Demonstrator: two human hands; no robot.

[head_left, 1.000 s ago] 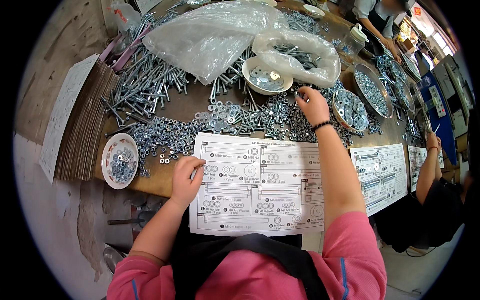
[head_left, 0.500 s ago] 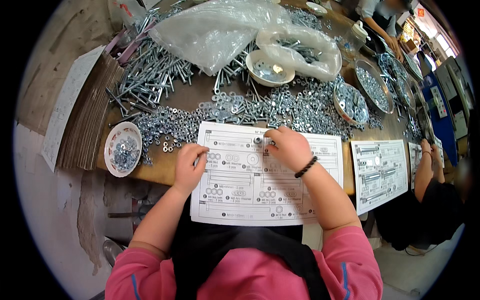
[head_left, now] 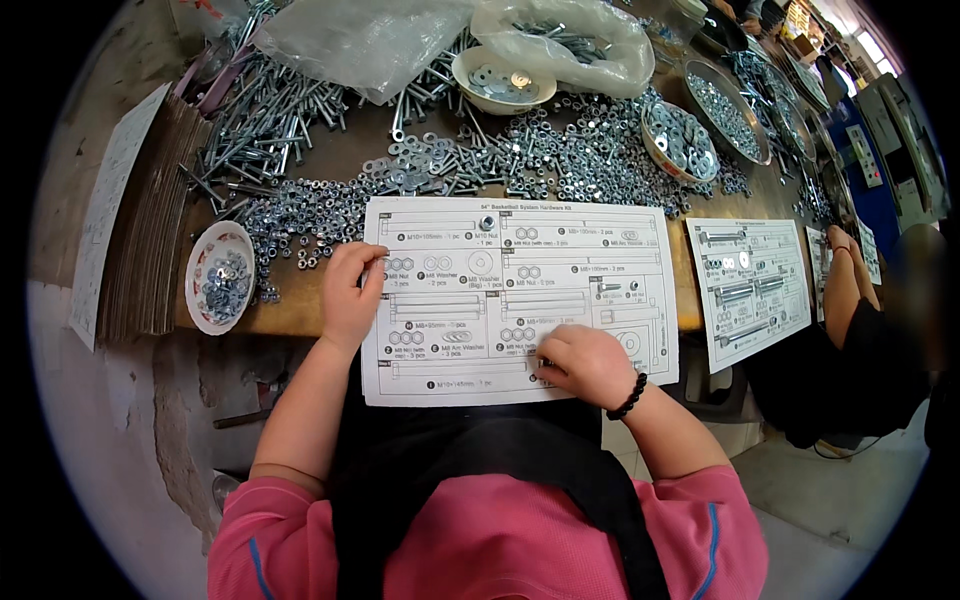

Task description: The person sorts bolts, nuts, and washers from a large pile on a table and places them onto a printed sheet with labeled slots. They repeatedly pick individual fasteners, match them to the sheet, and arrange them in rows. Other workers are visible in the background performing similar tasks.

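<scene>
Sheet (head_left: 480,300) lies beneath right hand (head_left: 588,364); left hand (head_left: 350,288) touches its edge; grips unclear.

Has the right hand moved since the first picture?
Yes: the right hand has moved from the loose nuts toward the apron, to the lower part of the printed sheet.

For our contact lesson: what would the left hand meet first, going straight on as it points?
Passing over the printed sheet, the left hand would probably first meet loose washers beyond the sheet's far edge; height is unclear.
</scene>
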